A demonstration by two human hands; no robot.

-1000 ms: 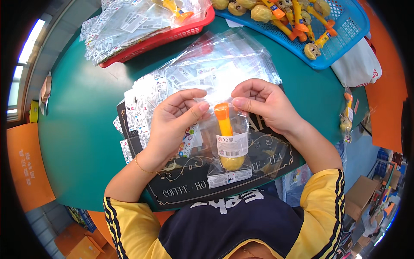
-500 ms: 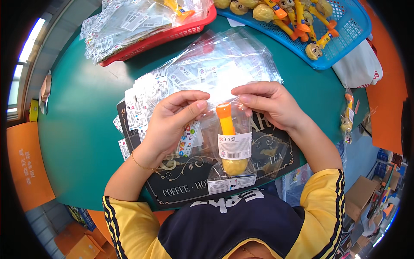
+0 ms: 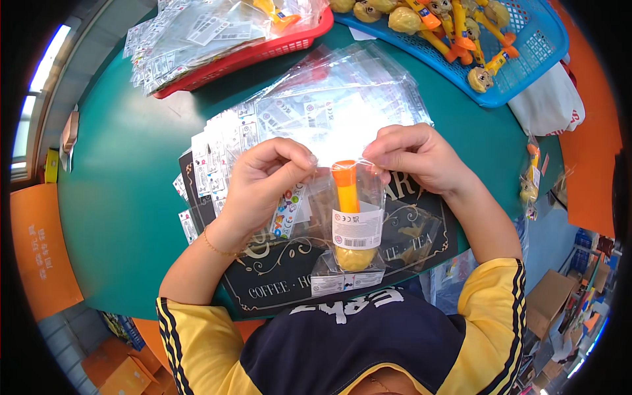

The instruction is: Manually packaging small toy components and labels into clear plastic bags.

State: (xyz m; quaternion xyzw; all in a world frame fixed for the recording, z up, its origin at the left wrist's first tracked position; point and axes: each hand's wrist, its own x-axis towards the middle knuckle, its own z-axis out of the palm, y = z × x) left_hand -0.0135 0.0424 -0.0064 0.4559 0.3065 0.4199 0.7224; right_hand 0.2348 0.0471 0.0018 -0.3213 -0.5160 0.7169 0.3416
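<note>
A clear plastic bag (image 3: 322,204) is stretched by its top edge between my two hands. My left hand (image 3: 273,174) pinches one side of that edge, and my right hand (image 3: 415,155) pinches the other. Inside the bag is a toy dispenser figure (image 3: 347,187) with an orange end, a yellow stem and a yellow rounded head lying toward me. A white printed label (image 3: 357,229) covers its middle. The bag's lower end, with a white printed strip, rests over a dark placemat (image 3: 263,306).
Behind my hands lies a spread pile of clear printed bags (image 3: 224,141). A red basket (image 3: 263,54) of bags stands far left, a blue basket (image 3: 490,99) of figures far right. A bagged figure (image 3: 530,178) lies at the right edge of the green table (image 3: 118,217).
The bag's top edge and the figure have shifted slightly toward me. My right fingers have closed in nearer the orange end; my left hand stays about where it was.
</note>
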